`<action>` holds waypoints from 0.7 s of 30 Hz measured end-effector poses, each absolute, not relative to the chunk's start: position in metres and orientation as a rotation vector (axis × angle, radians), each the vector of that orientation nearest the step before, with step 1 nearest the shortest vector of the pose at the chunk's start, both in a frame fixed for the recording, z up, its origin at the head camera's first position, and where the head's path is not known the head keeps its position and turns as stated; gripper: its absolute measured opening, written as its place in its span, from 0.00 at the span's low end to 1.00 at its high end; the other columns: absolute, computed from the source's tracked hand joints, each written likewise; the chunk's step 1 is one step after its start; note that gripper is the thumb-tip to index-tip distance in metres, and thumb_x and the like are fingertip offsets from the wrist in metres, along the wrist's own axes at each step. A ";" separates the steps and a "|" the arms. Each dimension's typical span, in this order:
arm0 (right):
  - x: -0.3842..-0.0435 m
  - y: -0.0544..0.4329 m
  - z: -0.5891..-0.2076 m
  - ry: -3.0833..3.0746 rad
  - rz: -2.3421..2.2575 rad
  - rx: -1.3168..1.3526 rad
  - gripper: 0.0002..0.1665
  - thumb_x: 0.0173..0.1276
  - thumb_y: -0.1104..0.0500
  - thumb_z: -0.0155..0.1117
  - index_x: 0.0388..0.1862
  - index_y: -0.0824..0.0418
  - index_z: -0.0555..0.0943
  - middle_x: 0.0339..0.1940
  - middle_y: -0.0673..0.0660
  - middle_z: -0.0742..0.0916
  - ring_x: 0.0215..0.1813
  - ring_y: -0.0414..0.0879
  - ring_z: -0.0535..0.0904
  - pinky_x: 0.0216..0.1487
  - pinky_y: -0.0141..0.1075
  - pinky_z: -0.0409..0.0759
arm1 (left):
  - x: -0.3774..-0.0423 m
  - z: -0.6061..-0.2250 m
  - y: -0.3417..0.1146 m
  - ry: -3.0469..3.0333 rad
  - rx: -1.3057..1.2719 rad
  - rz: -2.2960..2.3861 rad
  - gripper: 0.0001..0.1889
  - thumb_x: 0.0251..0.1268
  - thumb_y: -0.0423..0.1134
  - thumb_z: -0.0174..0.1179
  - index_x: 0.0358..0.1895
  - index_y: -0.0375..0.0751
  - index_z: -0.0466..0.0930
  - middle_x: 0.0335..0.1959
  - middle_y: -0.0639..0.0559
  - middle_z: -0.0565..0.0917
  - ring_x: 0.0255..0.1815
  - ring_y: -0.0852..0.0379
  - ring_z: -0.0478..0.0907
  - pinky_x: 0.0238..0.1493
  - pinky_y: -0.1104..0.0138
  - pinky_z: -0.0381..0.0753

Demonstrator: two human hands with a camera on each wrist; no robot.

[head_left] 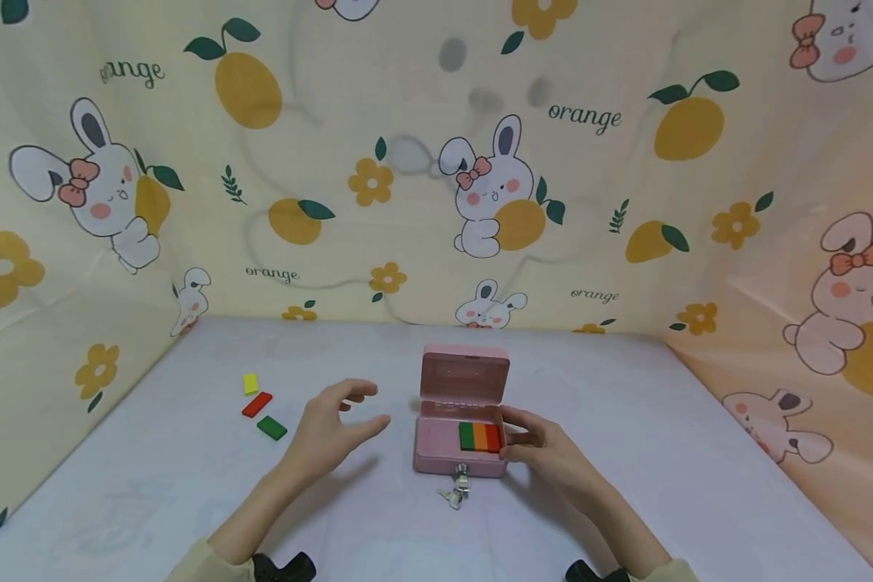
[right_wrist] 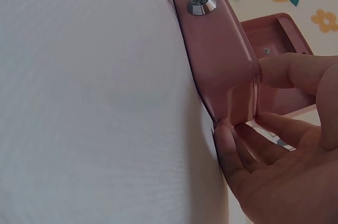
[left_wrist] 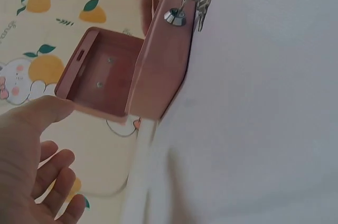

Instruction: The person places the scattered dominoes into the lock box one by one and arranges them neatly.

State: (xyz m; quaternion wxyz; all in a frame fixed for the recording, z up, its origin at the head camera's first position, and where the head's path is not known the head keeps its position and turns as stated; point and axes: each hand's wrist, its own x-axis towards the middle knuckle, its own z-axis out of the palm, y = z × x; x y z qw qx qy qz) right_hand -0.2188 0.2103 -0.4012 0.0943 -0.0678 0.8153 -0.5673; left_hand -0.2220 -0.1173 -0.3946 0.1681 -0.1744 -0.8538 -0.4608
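A: Position of box (head_left: 436,464)?
B: On table (head_left: 145,501), near its middle, lid (head_left: 466,378) raised. Lock (head_left: 461,469) at front, keys (head_left: 454,495) hanging. Right wrist view cuts the keys off at its top edge.

A: Right hand (head_left: 549,453)?
B: Gripping the box's right side, thumb at the upper rim, fingers on the side wall. Head view partly hides the fingertips; right wrist view shows the contact.

A: Left hand (head_left: 329,428)?
B: Holding nothing; thumb and fingers spread apart, left of the box. Left wrist view overlaps thumb and lid; head view shows them apart.

A: Contents?
B: Inner row (head_left: 478,437) of green, orange and red against the right side. Number of pieces uncertain. Both wrist views hide it behind the walls.

A: Loose pieces?
B: Yellow block (head_left: 250,384), red block (head_left: 257,404), green block (head_left: 272,428), well left of the box; head view only.
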 end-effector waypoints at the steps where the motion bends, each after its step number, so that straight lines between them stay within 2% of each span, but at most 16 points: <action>1: -0.219 0.210 -0.401 2.415 -1.684 -0.197 0.36 0.66 0.63 0.66 0.73 0.54 0.69 0.70 0.56 0.73 0.60 0.52 0.77 0.64 0.59 0.67 | -0.221 -0.395 -0.120 -2.433 -0.482 -1.310 0.23 0.55 0.43 0.75 0.53 0.44 0.80 0.50 0.51 0.83 0.53 0.49 0.77 0.54 0.53 0.77; 8: -0.220 0.211 -0.402 2.415 -1.682 -0.180 0.36 0.66 0.63 0.67 0.73 0.54 0.69 0.70 0.56 0.73 0.60 0.52 0.76 0.64 0.59 0.68 | -0.216 -0.400 -0.142 -2.432 -0.360 -1.306 0.24 0.54 0.43 0.75 0.55 0.42 0.80 0.52 0.50 0.82 0.54 0.46 0.76 0.55 0.50 0.76; 17: -0.218 0.211 -0.402 2.424 -1.674 -0.167 0.37 0.65 0.63 0.67 0.72 0.54 0.70 0.70 0.57 0.73 0.60 0.52 0.77 0.62 0.59 0.69 | -0.215 -0.410 -0.186 -2.411 -0.253 -1.119 0.25 0.54 0.39 0.74 0.55 0.35 0.79 0.51 0.42 0.82 0.53 0.43 0.75 0.50 0.47 0.76; 21: -0.216 0.212 -0.402 2.425 -1.688 -0.193 0.37 0.65 0.64 0.67 0.73 0.54 0.69 0.70 0.58 0.73 0.60 0.53 0.77 0.61 0.57 0.71 | -0.217 -0.413 -0.202 -2.406 -0.200 -1.098 0.26 0.56 0.40 0.74 0.55 0.32 0.78 0.52 0.38 0.81 0.55 0.40 0.76 0.53 0.46 0.75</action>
